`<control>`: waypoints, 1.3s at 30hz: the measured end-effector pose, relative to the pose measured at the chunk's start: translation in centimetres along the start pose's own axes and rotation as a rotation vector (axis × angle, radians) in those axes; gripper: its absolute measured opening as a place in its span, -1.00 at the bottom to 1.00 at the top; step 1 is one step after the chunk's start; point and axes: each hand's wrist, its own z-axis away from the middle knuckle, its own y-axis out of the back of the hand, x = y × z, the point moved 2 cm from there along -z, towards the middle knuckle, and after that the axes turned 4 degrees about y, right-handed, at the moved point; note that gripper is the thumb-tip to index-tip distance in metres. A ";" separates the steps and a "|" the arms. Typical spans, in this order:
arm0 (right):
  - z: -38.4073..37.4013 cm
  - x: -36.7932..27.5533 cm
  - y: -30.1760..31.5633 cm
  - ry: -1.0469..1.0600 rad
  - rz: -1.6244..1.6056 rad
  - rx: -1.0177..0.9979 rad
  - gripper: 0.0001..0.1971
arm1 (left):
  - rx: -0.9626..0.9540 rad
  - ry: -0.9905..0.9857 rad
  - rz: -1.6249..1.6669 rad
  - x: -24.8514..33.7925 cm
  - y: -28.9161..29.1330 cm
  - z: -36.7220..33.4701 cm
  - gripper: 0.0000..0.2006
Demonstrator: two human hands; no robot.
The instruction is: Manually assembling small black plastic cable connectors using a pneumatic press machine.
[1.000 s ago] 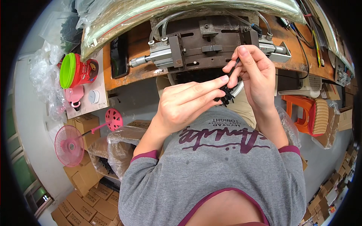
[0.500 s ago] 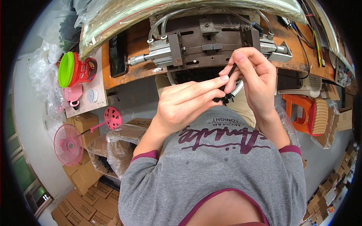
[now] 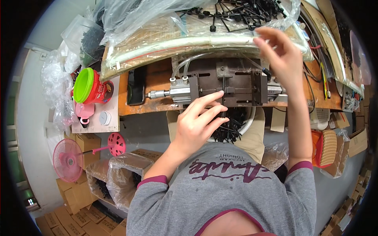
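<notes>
My left hand [image 3: 199, 122] is at the front edge of the brown metal fixture [image 3: 240, 101], its fingers closed on a thin black plastic rod [image 3: 224, 83]. The rod lies front to back across the fixture's middle, by a small grey block [image 3: 228, 90]; its near end is partly hidden by my fingers. My right hand [image 3: 281, 49] is raised beyond the fixture, fingers curved and apart with nothing seen in them. It hovers by the near edge of a pile of black stemmed plastic parts [image 3: 244, 15] on clear plastic sheeting.
Air cylinders [image 3: 181, 94] with clear hoses flank the fixture. More black parts fill a white-rimmed container [image 3: 230, 129] at my lap. On the left are a phone [image 3: 136, 86], a red bucket with green rim [image 3: 84, 84], a pink cup and a pink fan [image 3: 69, 160]. An orange stool [image 3: 325, 147] stands right.
Both hands were together holding a black rod before my chest. Now the left holds a rod at the fixture, while the right has let go and moved up toward the pile. The view has tilted farther forward.
</notes>
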 end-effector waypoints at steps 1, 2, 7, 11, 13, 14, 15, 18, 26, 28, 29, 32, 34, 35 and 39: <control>-1.9 0.3 0.4 0.205 0.206 0.060 -0.74 | -0.011 -0.005 -0.080 -0.2 -0.4 0.1 -0.75; -3.6 1.3 0.8 0.250 0.306 0.003 -0.75 | -0.015 0.010 -0.108 -0.7 -1.1 0.5 -0.75; -10.5 2.5 0.0 0.836 0.792 -0.186 -0.66 | 0.010 0.010 -0.236 -2.3 -4.0 1.6 -0.74; -11.8 7.1 -3.4 0.773 1.111 -0.563 -0.04 | -0.035 -0.038 -0.328 -3.1 -5.8 1.5 -0.73; -12.9 8.5 -5.3 0.595 1.078 -0.720 -0.02 | -0.064 -0.043 -0.388 -3.1 -5.9 1.5 -0.70; -13.4 9.1 -5.7 0.501 1.062 -0.794 -0.01 | -0.071 -0.044 -0.390 -3.1 -5.9 1.4 -0.70; -13.4 8.4 -5.6 0.481 1.022 -0.787 -0.04 | -0.076 -0.043 -0.392 -3.2 -5.8 1.2 -0.70; -14.0 7.8 -6.0 0.291 0.959 -0.750 -0.12 | -0.093 -0.037 -0.388 -3.3 -5.7 0.9 -0.70; -14.9 2.3 -6.1 0.196 0.695 -0.820 -0.60 | -0.115 -0.004 -0.407 -3.5 -5.9 1.0 -0.70; -14.7 3.8 -7.2 0.280 0.851 -0.790 -0.61 | -0.116 -0.013 -0.405 -3.5 -5.9 0.8 -0.71; -14.3 4.5 -7.6 0.352 0.894 -0.785 -0.62 | -0.123 -0.012 -0.410 -3.4 -5.8 0.8 -0.71; -13.9 4.9 -7.9 0.497 0.978 -0.734 -0.65 | -0.138 -0.012 -0.424 -3.4 -5.7 0.7 -0.71; -13.9 5.0 -7.9 0.516 1.028 -0.714 -0.68 | -0.142 -0.011 -0.431 -3.4 -5.7 0.8 -0.71; -14.1 5.1 -7.8 0.450 0.977 -0.721 -0.68 | -0.144 -0.012 -0.429 -3.5 -5.7 0.8 -0.71; -16.0 5.3 -6.3 0.256 0.774 -0.771 -0.60 | -0.153 -0.023 -0.424 -3.5 -5.8 0.7 -0.71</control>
